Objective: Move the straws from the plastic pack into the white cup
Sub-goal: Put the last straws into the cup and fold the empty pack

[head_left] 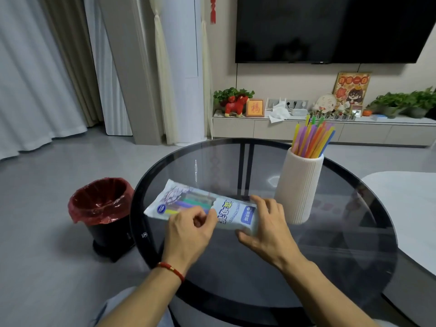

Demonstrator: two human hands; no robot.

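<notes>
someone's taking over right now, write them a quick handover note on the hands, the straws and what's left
Left hand: pinches the pack near its middle.
Right hand: grips the pack's right end.
Pack: lies on the glass table, left of the cup, with some straws visible inside.
Cup: stands upright on the table, many straws already in it.
Done: most straws seem moved.
Left: take out the remaining straws and put them in the cup.
</notes>
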